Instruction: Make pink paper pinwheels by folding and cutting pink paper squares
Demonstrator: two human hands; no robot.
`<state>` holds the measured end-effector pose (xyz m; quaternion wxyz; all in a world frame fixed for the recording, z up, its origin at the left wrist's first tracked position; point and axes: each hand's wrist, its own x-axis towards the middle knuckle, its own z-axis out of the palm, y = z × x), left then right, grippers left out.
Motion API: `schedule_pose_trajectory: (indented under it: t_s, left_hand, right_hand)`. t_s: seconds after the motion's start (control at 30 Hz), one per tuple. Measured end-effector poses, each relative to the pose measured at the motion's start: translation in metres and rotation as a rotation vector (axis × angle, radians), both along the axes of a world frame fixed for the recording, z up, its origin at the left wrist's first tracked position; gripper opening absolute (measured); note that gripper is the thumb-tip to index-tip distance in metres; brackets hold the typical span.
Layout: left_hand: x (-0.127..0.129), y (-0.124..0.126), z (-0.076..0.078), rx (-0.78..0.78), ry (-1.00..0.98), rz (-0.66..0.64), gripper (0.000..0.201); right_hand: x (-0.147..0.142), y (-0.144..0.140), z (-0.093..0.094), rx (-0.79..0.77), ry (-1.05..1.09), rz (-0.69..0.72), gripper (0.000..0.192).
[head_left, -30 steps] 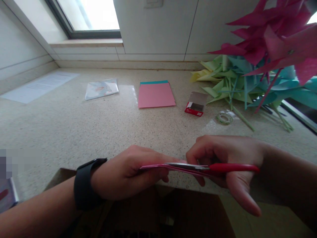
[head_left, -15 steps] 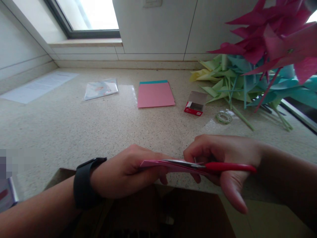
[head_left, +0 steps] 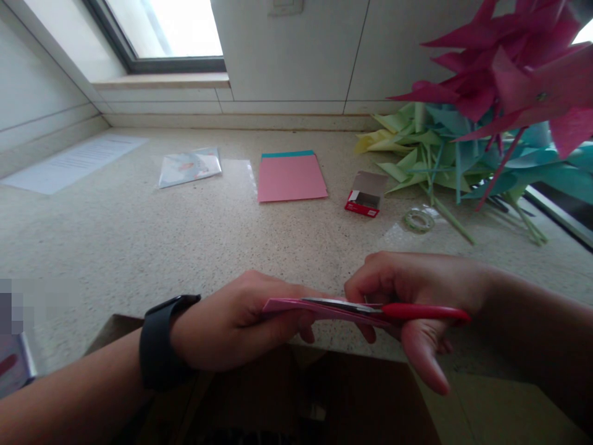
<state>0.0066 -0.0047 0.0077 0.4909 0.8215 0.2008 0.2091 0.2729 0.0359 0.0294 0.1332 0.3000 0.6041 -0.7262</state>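
Near the counter's front edge, my left hand pinches a piece of pink paper between thumb and fingers, holding it almost edge-on to the camera. A pair of scissors with red handles is in my right hand, its thumb and fingers at the handles. The metal blades point left and lie along the paper, toward my left fingers. Part of the right fingers is hidden behind the scissors and the paper.
A pink and teal paper stack lies mid-counter, with a red box and a tape roll to its right. Paper pinwheels fill the right. A clear packet and a printed sheet lie left.
The red handles and my right thumb have shifted slightly left and inward, bringing the scissors a bit more closed on the paper. My left hand has barely moved.
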Motion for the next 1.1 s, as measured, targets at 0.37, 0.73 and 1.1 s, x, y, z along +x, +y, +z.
schedule_pose_trajectory:
  t_s: [0.37, 0.73, 1.1]
  left_hand:
    - [0.001, -0.002, 0.001, 0.044, -0.017, 0.084, 0.036]
    - [0.001, -0.009, 0.002, -0.222, -0.088, 0.275, 0.031]
    - [0.0, 0.001, -0.013, -0.747, -0.337, 0.462, 0.043]
  right_hand:
    - [0.012, 0.006, -0.012, 0.048, 0.103, -0.034, 0.065]
    - [0.041, 0.017, -0.011, -0.008, 0.448, -0.173, 0.076]
    - [0.037, 0.015, -0.021, -0.102, 0.551, -0.105, 0.075]
